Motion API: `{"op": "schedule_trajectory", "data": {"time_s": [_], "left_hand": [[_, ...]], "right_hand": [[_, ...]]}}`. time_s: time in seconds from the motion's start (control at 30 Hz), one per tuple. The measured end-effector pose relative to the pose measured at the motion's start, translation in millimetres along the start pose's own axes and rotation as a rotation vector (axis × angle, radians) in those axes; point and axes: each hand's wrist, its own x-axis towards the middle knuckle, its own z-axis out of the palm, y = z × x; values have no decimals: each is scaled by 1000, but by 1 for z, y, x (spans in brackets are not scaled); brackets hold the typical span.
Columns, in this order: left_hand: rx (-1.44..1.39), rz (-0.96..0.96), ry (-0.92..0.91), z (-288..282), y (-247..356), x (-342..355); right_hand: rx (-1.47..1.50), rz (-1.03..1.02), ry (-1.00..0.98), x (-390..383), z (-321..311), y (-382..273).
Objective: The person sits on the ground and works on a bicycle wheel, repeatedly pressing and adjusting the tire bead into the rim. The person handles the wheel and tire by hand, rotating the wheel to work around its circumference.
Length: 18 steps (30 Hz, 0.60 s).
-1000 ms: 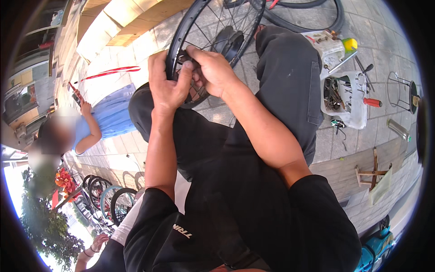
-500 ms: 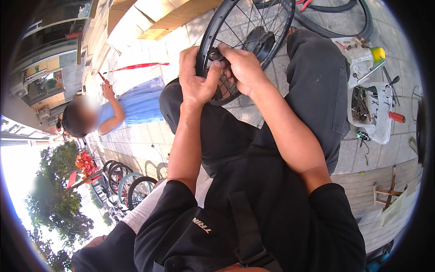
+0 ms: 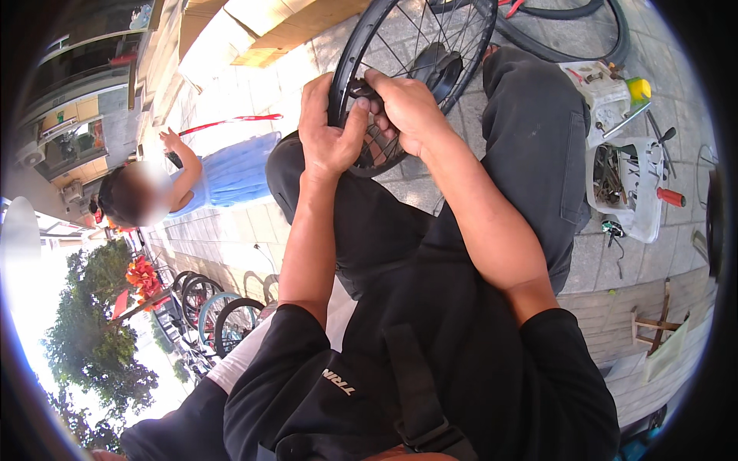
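A black spoked bicycle wheel (image 3: 351,55) stands tilted in front of my knees at the top of the view. My left hand (image 3: 329,137) is closed round the near side of its rim, fingers behind and thumb on the inner side. Just inside the rim, my right hand (image 3: 409,111) pinches a small dark rounded piece (image 3: 360,87); its kind I cannot make out, since fingers cover much of it. My left thumb comes up close to that piece, and the right fingertips curl below it among the spokes. The hub (image 3: 442,73) is dark and wide.
On the right lie an open white tool case (image 3: 644,219) with loose metal parts, a red-handled screwdriver (image 3: 671,197) and a yellow-topped container (image 3: 638,91). Black tyres (image 3: 538,50) lie at the top right. A person in a blue dress (image 3: 231,173) stands left, near cardboard (image 3: 300,34).
My hands and the wheel sit slightly further left in view, and the dark piece appears turned. The person on the left has raised a hand, and the red strip has shifted.
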Motion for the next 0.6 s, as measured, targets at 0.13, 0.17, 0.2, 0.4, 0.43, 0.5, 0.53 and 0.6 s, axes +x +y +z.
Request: {"op": "schedule_trajectory", "data": {"time_s": [0.13, 0.17, 0.2, 0.4, 0.43, 0.5, 0.53, 0.6], "left_hand": [[0, -59, 24, 5, 8, 6], [1, -109, 21, 9, 9, 6], [4, -156, 32, 11, 11, 8], [48, -176, 142, 11, 18, -2], [4, -49, 175, 11, 17, 1], [-97, 13, 141, 13, 21, 4], [-104, 19, 131, 14, 20, 5], [-92, -8, 110, 6, 11, -1]], "right_hand": [[106, -17, -66, 1, -11, 3], [124, -40, -71, 1, -15, 6], [133, -66, -88, 2, -18, 8], [302, -3, -145, 12, -19, 28], [295, -3, -138, 14, -19, 25], [255, 12, -112, 12, -19, 11], [205, 18, -73, 11, -20, 7], [184, 24, -146, 15, -17, 12]]}}
